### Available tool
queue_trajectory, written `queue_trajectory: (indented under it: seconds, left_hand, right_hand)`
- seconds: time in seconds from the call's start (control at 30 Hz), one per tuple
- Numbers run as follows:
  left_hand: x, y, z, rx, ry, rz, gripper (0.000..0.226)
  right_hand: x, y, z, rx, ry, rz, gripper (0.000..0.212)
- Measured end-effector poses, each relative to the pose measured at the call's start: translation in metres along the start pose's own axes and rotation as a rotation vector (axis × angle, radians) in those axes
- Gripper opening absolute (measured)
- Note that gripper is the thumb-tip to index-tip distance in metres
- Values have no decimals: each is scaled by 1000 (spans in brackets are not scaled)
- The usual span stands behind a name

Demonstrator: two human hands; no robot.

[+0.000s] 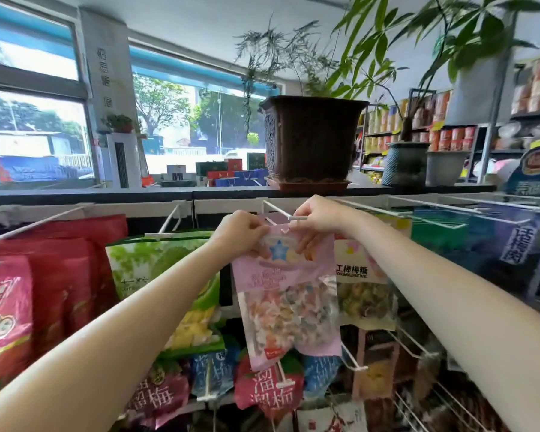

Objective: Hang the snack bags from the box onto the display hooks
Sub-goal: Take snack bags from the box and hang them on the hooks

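1. Both hands are up at the rack. The left hand has a pinch grip on the top left edge of a pink snack bag, and the right hand pinches its top right edge.
2. The bag's top sits right at the tip of a white display hook; can't tell if the hole is on it.
3. The bag hangs upright in front of the rack (clear window, pastel candies inside).
4. Just beside it on the left hangs a green bag, further left red bags; to the right, a lollipop bag.
5. Above on the shelf stands a brown plant pot.
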State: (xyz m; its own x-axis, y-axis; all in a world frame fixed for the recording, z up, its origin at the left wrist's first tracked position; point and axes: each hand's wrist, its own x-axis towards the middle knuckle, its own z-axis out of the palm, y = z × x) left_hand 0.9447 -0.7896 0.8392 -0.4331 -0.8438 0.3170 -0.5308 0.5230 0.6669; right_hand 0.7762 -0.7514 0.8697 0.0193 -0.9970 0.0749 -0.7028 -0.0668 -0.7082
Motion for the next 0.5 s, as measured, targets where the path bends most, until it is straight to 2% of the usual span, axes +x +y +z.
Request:
queue_trajectory:
  seconds: [0.13, 0.23, 0.3, 0.37, 0.43, 0.5]
  left_hand:
    - [4, -4, 6, 349, 143, 57, 24]
    - [-5, -13, 19, 615, 146, 151, 47]
    - [-15, -22, 29, 648, 94, 173, 70]
    - [-25, -31, 33, 627, 75, 213, 79]
    - [-35, -42, 31, 598, 98, 294, 75]
    - [-43, -52, 27, 589, 114, 402, 66]
  right_hand:
    - [15, 6, 10, -37, 127, -35, 13]
    - [26, 13, 22, -87, 273, -54, 18]
    - [34, 18, 31, -128, 402, -63, 15]
    - [38, 22, 38, -95, 582, -40, 18]
    - [38, 26, 45, 36, 712, 6, 23]
    - [28, 26, 55, 221, 708, 69, 19]
